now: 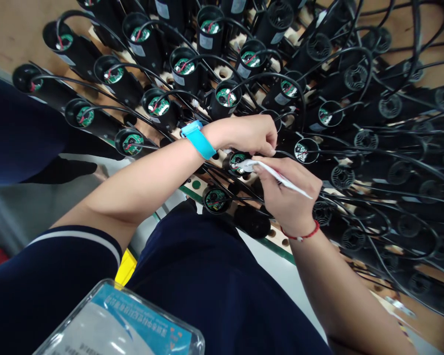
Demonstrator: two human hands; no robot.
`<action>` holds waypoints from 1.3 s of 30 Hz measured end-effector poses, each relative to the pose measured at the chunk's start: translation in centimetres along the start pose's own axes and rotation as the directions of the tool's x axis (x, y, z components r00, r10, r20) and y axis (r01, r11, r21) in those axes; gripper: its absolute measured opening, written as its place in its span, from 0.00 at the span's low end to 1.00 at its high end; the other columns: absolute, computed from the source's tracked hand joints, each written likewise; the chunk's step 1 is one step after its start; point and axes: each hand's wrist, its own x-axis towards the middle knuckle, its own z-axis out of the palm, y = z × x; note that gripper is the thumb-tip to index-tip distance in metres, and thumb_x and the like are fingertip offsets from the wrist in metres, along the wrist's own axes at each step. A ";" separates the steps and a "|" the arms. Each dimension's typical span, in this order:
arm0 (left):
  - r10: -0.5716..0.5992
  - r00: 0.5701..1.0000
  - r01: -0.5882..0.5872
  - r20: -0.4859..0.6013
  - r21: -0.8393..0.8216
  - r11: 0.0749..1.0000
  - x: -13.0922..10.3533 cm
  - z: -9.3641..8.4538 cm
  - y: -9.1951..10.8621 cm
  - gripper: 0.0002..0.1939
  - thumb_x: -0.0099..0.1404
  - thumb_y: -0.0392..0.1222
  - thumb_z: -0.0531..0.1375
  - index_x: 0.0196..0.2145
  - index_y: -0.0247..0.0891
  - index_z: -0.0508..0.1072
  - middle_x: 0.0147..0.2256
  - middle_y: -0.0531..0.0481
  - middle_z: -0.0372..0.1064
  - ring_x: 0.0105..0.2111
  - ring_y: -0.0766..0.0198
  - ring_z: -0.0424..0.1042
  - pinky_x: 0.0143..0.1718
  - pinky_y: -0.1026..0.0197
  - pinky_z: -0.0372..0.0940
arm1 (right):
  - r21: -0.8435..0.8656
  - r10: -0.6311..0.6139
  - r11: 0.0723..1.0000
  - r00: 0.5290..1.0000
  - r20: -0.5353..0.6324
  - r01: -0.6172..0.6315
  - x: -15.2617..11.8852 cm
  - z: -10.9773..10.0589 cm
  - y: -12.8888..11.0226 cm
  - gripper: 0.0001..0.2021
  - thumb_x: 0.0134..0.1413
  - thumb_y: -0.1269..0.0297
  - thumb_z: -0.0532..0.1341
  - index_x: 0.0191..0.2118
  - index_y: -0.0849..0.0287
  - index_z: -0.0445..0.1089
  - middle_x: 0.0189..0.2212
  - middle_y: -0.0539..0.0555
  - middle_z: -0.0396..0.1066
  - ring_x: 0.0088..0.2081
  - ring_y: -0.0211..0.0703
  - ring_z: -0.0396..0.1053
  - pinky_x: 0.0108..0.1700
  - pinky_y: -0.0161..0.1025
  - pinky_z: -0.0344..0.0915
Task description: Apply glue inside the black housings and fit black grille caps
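Toward the left end of the wooden board [278, 237], black cylinders [226, 109] are standing with their open ends facing up, probably so the green circuit boards [159, 105] inside are staying within reach. Black cables [336, 55] are arching out of many openings and lying across the neighbours, apparently for want of room.

Near the middle of the board's green front edge [281, 252], the left hand [254, 134], with a blue wristband [199, 139] behind it, is bending its fingers just beyond one open cylinder [239, 160]. Its fingertips are pointing down near a cable; whether they are gripping anything I cannot tell. To its right, the right hand [290, 190], wearing a red bracelet [301, 232], is pinching a white tube [281, 180] between thumb and fingers. The tube is slanting with its nozzle down at that cylinder's opening, presumably so the tip is reaching the parts inside.

Farther right, cylinders with vented ends [355, 78] are crowding toward the board's right side.

By count, one tube is showing and two hands are working. At least fifteen cylinders are showing green boards; at least ten are showing vented ends, though overlap is preventing an exact figure.
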 end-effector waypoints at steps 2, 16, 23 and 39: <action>-0.001 1.000 0.001 -0.006 0.001 1.000 0.0 0.0 0.1 0.13 0.56 0.40 0.57 0.36 0.35 0.80 0.28 0.49 0.73 0.29 0.65 0.67 0.33 0.63 0.58 | 0.060 0.053 0.997 0.997 -0.053 -0.050 0.1 0.0 -0.2 0.10 0.55 0.69 0.62 0.42 0.48 0.75 0.36 0.49 0.78 0.36 0.45 0.75 0.40 0.45 0.71; -0.013 1.000 0.013 -0.008 0.034 0.999 0.0 0.0 0.2 0.14 0.57 0.40 0.57 0.38 0.35 0.80 0.29 0.49 0.73 0.29 0.66 0.67 0.35 0.63 0.58 | 0.082 0.057 0.995 0.998 -0.025 -0.055 0.0 0.4 0.3 0.09 0.55 0.69 0.62 0.41 0.50 0.75 0.37 0.50 0.78 0.37 0.45 0.76 0.41 0.45 0.72; 0.006 1.000 -0.005 -0.020 0.006 1.000 -0.1 0.1 0.1 0.14 0.57 0.41 0.57 0.37 0.36 0.80 0.27 0.49 0.72 0.27 0.67 0.66 0.32 0.63 0.58 | 0.038 -0.123 0.992 0.990 0.076 0.120 0.1 0.0 0.5 0.17 0.53 0.76 0.60 0.46 0.49 0.73 0.39 0.51 0.78 0.39 0.45 0.74 0.41 0.44 0.70; 0.035 0.997 -0.037 -0.064 -0.022 0.999 0.0 0.5 -0.4 0.11 0.56 0.40 0.58 0.33 0.33 0.79 0.23 0.51 0.68 0.23 0.70 0.63 0.28 0.64 0.56 | 0.153 -0.203 0.972 0.969 0.140 0.181 0.1 -1.4 0.1 0.16 0.53 0.69 0.64 0.49 0.53 0.73 0.44 0.56 0.77 0.42 0.50 0.74 0.42 0.47 0.69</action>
